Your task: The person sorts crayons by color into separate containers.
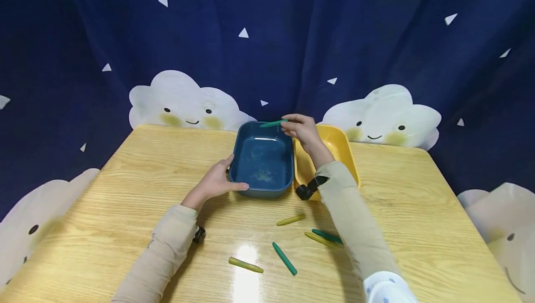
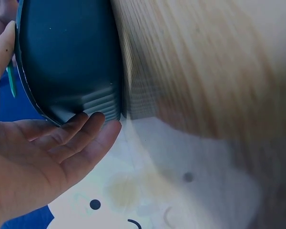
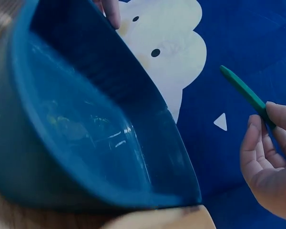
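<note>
A dark blue tub [image 1: 262, 190] stands on the wooden table [image 1: 125, 191], with a yellow tub [image 1: 340, 142] right beside it. My right hand [image 1: 302, 129] pinches a green crayon [image 1: 273, 123] over the blue tub's far rim; the right wrist view shows the green crayon [image 3: 243, 90] between the fingertips [image 3: 276, 114] above the blue tub [image 3: 86, 129]. My left hand [image 1: 217, 181] rests with straight fingers against the blue tub's near left corner; the left wrist view shows its fingers [image 2: 81, 131] touching the blue tub [image 2: 69, 57].
Several loose crayons lie near the table's front: a yellow-green crayon [image 1: 290, 220], a green crayon [image 1: 284, 258], another yellow-green crayon [image 1: 245, 265], and a yellow and green pair [image 1: 323, 238] by my right sleeve. A dark blue curtain with cloud faces [image 1: 188, 103] hangs behind.
</note>
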A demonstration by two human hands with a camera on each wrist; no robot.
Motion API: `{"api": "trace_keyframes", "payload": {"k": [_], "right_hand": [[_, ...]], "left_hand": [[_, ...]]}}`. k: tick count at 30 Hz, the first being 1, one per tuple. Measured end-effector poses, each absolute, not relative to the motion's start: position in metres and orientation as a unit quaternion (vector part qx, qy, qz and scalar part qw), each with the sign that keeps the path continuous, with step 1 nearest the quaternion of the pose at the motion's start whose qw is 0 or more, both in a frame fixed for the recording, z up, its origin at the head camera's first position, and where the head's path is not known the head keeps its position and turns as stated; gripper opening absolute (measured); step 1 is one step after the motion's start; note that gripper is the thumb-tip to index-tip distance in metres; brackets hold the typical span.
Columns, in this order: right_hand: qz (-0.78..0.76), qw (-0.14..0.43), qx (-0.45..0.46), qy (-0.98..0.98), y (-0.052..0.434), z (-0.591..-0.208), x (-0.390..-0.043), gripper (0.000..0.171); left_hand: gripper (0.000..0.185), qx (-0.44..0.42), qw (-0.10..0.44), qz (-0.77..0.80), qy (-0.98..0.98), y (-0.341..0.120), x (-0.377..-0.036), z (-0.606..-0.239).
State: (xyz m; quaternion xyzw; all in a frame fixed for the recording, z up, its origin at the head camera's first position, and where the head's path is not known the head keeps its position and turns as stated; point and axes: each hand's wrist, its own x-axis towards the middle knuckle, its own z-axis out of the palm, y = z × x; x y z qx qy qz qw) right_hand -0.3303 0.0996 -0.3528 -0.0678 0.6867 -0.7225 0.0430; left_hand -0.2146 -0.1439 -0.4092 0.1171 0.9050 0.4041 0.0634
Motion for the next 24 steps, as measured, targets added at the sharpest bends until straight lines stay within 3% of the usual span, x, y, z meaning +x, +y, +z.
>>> {"api": "trace_keyframes", "payload": {"k": [24], "right_hand": [[-0.707, 0.049, -0.028, 0.705, 0.061, -0.375, -0.366, 0.03]], "left_hand": [[0.105, 0.116, 0.056, 0.413, 0.901, -0.145, -0.216, -0.412]]}}
